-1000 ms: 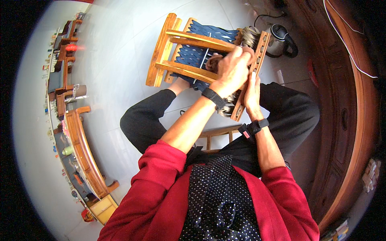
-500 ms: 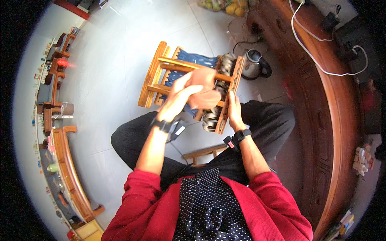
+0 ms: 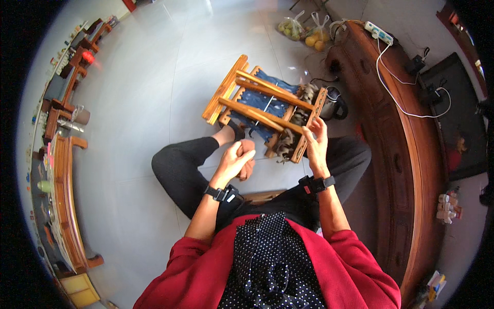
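We look down on a seated person in a red cardigan and black trousers, with a small wooden loom standing on the pale tiled floor in front of the knees. The loom carries blue woven cloth between its bars, and a bunch of brownish fibre hangs at its near right end. The right hand lies against the loom's right side post, fingers spread and slightly bent, touching the wood just beside the fibre. The left hand is held apart from the loom, above the left knee, its fingers curled closed around a small brownish wad; what the wad is made of we cannot tell. Both wrists bear a dark band. To the right of the loom stands a dark kettle, and beyond it curves a long wooden bench carrying a white power strip.
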A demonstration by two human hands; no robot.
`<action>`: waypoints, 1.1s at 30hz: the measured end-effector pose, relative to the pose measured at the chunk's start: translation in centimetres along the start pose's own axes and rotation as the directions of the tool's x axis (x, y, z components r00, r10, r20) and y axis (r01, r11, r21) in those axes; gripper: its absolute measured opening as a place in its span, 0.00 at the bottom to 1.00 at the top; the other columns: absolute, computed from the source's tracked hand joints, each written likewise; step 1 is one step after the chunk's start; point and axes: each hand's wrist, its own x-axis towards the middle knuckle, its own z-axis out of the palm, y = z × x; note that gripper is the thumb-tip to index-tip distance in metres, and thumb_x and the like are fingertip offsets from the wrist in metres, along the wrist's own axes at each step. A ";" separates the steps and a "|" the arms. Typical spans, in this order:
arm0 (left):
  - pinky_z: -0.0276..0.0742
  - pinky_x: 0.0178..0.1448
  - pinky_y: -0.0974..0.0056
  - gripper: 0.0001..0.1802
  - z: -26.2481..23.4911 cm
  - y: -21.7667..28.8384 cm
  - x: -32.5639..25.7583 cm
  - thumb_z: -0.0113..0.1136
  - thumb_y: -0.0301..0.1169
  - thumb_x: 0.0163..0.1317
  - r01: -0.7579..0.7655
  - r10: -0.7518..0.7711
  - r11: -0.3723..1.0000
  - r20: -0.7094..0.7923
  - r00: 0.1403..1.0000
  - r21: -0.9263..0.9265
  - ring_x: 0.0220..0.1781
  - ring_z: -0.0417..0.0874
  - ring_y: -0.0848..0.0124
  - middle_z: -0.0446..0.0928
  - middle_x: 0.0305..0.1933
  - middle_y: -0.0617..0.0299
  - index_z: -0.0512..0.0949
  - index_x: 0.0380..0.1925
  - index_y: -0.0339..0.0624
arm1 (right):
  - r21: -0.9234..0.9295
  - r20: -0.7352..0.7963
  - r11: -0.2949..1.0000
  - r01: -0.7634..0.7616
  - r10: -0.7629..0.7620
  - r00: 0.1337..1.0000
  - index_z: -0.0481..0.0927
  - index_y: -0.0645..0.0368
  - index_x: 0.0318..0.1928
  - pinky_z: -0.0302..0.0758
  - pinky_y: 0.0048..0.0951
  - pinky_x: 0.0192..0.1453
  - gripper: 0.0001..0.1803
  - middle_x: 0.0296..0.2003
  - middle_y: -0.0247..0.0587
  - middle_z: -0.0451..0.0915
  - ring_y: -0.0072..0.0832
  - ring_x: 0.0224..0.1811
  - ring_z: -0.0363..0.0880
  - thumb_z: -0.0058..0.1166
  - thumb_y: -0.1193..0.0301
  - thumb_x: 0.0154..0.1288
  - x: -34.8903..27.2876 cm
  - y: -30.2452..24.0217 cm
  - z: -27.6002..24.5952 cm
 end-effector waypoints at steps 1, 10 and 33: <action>0.77 0.43 0.66 0.18 0.1 0.2 -0.3 0.68 0.39 0.63 -0.027 0.027 0.999 0.011 1.000 0.025 0.38 0.80 0.74 0.80 0.36 0.60 0.76 0.41 0.35 | 0.036 0.121 0.997 -0.066 0.062 0.991 0.64 0.59 0.69 0.71 0.36 0.66 0.36 0.61 0.48 0.72 0.35 0.63 0.71 0.66 0.64 0.65 -1.3 -0.6 0.9; 0.78 0.50 0.70 0.17 -3.5 2.5 -2.1 0.67 0.26 0.63 -0.149 0.160 0.984 0.117 0.980 -0.098 0.46 0.79 0.80 0.82 0.44 0.63 0.77 0.49 0.32 | -0.070 0.718 0.960 -0.272 0.237 0.654 0.76 0.63 0.57 0.76 0.22 0.46 0.22 0.40 0.31 0.82 0.17 0.41 0.77 0.63 0.64 0.70 -6.3 -1.4 6.6; 0.66 0.71 0.57 0.50 -4.4 1.9 -2.3 0.78 0.38 0.49 -0.175 0.200 0.979 0.351 0.915 -0.105 0.66 0.72 0.63 0.74 0.62 0.53 0.63 0.71 0.41 | -0.083 0.859 0.873 -0.480 0.306 0.410 0.81 0.61 0.47 0.75 0.20 0.49 0.15 0.42 0.29 0.83 0.15 0.43 0.77 0.50 0.62 0.78 -5.3 -5.9 7.8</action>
